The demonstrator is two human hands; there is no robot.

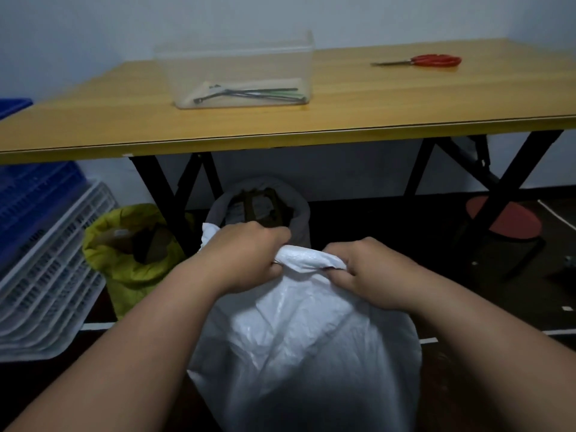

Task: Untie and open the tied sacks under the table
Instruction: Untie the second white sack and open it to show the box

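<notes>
Your left hand (249, 255) and right hand (364, 269) both curled tight, gripping the bunched neck of the white woven plastic sack (305, 353), standing on the floor before the yellow-topped table (374, 104), mouth seemingly closed

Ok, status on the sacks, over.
Left hand and right hand both grip the white sack at its bunched neck. Mouth not yet open. Grey sack and yellow sack behind stand open. Nothing blocking.

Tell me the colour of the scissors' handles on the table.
Red, on the scissors lying on the table, clearest in the head view.
</notes>
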